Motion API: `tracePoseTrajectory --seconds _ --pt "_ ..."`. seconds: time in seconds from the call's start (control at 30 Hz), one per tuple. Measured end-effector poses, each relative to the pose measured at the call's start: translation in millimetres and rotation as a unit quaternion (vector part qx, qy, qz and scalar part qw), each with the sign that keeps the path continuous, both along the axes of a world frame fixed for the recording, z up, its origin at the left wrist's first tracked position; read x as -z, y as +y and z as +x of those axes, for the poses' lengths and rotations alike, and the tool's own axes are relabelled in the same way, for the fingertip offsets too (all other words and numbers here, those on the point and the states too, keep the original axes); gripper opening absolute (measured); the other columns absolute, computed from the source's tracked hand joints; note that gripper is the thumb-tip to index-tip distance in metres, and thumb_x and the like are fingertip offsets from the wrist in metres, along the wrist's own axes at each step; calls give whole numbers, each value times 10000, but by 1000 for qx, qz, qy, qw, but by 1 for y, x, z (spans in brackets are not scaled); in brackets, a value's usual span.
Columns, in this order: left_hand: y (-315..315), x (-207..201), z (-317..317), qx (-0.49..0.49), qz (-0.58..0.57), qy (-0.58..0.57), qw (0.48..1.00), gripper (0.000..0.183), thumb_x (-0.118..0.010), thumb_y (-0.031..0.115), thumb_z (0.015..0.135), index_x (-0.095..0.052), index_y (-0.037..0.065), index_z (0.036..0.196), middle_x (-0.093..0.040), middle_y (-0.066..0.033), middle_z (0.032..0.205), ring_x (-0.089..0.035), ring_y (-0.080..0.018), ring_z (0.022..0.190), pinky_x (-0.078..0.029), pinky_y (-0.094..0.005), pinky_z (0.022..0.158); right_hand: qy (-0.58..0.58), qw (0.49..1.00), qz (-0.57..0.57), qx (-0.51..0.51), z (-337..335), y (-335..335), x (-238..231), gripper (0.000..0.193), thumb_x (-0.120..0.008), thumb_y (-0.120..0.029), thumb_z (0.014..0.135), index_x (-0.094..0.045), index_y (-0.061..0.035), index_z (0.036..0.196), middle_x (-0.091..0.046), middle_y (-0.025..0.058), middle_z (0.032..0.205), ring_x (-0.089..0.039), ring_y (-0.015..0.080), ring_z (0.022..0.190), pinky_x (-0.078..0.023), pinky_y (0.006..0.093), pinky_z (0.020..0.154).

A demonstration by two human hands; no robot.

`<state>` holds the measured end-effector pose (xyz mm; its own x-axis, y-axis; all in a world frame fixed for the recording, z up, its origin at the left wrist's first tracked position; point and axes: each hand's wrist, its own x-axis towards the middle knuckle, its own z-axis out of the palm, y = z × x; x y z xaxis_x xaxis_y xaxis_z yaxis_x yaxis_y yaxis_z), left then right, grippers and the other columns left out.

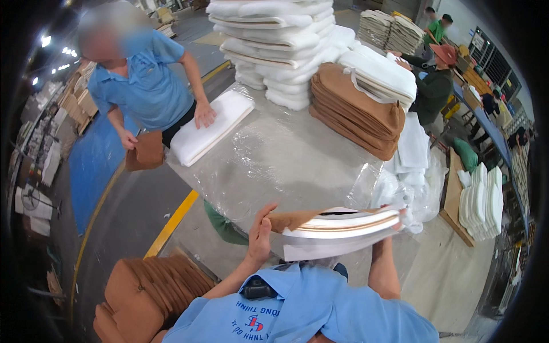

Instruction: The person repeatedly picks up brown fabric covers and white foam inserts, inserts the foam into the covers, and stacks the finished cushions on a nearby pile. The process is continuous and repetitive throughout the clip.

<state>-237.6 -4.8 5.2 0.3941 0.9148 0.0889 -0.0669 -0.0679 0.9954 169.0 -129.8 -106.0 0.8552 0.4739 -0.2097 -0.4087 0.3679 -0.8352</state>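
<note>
In front of my chest I hold a long curved cushion pad [343,224] between both hands. It shows white padding and a thin tan layer along its edge, and a white sheet hangs below it. A brown fabric cover [291,220] lies over its left end and top. My left hand [261,235] grips that brown end, fingers behind and thumb on the near side. My right hand [394,220] holds the far right end; most of its fingers are hidden by the pad. Below the pad is the near edge of a plastic-covered table [257,166].
Across the table a co-worker [140,80] rests one hand on a white pad [211,126] and holds brown fabric [146,151]. Tall white pads [274,51] and stacked brown covers [357,114] stand at the back. More brown cushions [148,291] are piled at my lower left.
</note>
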Motion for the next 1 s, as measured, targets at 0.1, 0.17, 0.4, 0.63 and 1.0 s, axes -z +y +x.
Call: tracePoseTrajectory --seconds 0.1,0.17,0.4,0.63,1.0 --pt "17 57 11 -40 -155 -61 985 500 -345 369 1158 -574 -3 1400 -588 -123 1399 -513 -226 1314 -360 -360 1153 -48 995 -66 51 30 -20 31 480 -594 -531 1072 -690 -64 1119 -718 72 1084 -675 213 989 -556 384 944" --pt "19 74 -25 -117 -143 -9 983 495 -344 368 1156 -585 -8 1368 -602 -121 1364 -530 -219 1275 -388 -355 1120 66 993 45 -81 -26 28 28 456 -613 -488 1067 -662 -48 1175 -709 67 1126 -661 212 1051 -534 387 998" --pt "26 49 1 -109 -81 61 989 453 -382 394 1152 -590 50 1363 -643 -62 1211 -574 -154 1120 -440 -316 1031 70 988 63 -121 6 13 23 416 -598 -452 1074 -655 -56 1190 -706 65 1142 -658 200 1060 -547 398 985" --pt "4 55 -16 -107 -160 -21 981 285 -559 185 1105 -568 26 1341 -657 -31 1061 -589 -100 990 -469 -256 914 90 982 16 -167 -8 10 -3 541 -567 -572 1061 -662 -55 1191 -703 106 1180 -654 245 1059 -546 425 975" --pt "20 53 -22 -83 -242 -225 940 419 -476 317 1139 -497 49 1460 -546 -113 1410 -526 -217 1330 -419 -361 1132 -298 938 -37 -171 -20 78 -143 532 -370 -469 1132 -582 -58 1394 -670 58 1322 -571 183 1217 -427 342 1100"
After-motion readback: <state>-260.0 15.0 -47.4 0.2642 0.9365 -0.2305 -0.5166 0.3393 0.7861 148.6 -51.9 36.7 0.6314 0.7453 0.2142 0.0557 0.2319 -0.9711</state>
